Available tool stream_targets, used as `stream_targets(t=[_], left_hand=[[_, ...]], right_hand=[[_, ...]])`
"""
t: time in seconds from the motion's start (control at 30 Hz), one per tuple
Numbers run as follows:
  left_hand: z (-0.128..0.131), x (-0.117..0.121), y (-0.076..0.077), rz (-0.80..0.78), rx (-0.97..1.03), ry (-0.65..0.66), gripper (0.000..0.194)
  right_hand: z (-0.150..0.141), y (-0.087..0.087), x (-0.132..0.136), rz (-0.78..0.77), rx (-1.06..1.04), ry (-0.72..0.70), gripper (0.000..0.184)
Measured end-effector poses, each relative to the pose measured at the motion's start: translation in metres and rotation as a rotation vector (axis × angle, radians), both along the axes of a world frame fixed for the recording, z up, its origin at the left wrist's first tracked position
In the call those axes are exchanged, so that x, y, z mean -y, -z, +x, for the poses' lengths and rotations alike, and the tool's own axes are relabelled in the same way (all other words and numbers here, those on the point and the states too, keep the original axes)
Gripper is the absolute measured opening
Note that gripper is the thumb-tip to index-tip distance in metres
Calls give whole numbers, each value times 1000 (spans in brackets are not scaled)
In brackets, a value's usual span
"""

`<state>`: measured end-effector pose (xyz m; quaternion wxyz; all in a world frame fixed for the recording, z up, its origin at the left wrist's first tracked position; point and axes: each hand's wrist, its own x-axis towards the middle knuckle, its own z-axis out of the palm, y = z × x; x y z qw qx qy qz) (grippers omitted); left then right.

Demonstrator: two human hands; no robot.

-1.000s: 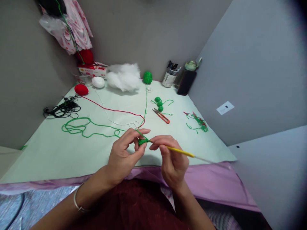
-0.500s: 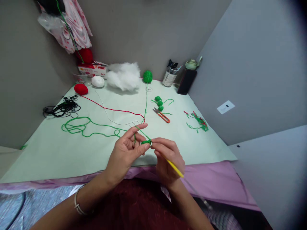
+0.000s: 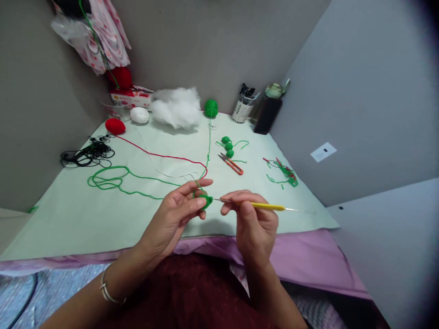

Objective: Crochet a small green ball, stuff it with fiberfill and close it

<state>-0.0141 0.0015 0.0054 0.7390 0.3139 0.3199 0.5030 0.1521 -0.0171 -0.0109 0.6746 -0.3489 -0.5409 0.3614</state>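
Note:
Between the thumb and fingers of my left hand is a small green crochet piece. Green yarn runs over the raised index finger and back to a green yarn ball by the wall. My right hand grips a crochet hook by its yellow handle, holding it nearly level. The hook's thin metal tip points left and meets the right edge of the green piece; whether it sits inside a stitch is too small to tell.
Orange thread snips lie beyond my hands, below several small green crocheted balls. Yarn scraps are at right. White stuffing, a red yarn ball and a white yarn ball stand at the back. Black cord lies left.
My right hand has moved right and turned, swinging the hook from a steep slant to nearly level. The green piece has tilted in my left hand and shows more of its face.

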Motion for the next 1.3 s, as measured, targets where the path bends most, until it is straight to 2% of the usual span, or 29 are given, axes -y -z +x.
stream_targets(t=[0.07, 0.17, 0.23, 0.33, 0.4, 0.5, 0.57, 0.63, 0.7, 0.77, 0.9, 1.1, 1.2, 1.3], left_hand=[[2, 1, -1, 30, -22, 4, 34], [5, 3, 0, 77, -46, 42, 36], [7, 3, 3, 100, -74, 39, 37], [11, 2, 8, 125, -112, -50, 42], [14, 2, 10, 81, -72, -77, 45], [15, 0, 11, -87, 54, 18, 43], [12, -3, 10, -166, 122, 79, 38], [9, -4, 8, -174, 145, 67, 33], [8, -4, 6, -121, 102, 14, 32], [9, -1, 5, -38, 32, -10, 33], [11, 3, 5, 44, -14, 13, 30], [7, 2, 5, 63, -52, 8, 26], [4, 2, 7, 93, -99, 2, 25], [1, 2, 11, 149, -155, -22, 26]], right_hand=[[-2, 0, -3, -47, -67, -34, 20], [-6, 1, -6, -21, 1, -24, 17], [-9, 2, -6, 13, 59, 29, 17], [-12, 9, -4, 76, 213, 126, 22], [-13, 16, -3, 189, 394, 213, 28], [-10, 22, -3, 331, 531, 299, 39], [-7, 18, -5, 272, 457, 273, 34], [-5, 11, -7, 146, 281, 220, 26], [-4, 5, -9, 45, 92, 129, 21], [-6, 3, -10, -5, 11, 37, 18], [-7, 7, -12, -66, 3, -7, 15], [-6, 5, -14, -170, -204, -101, 18], [-4, 3, -12, -149, -159, -106, 21], [-2, 2, -7, -81, -28, -63, 22]])
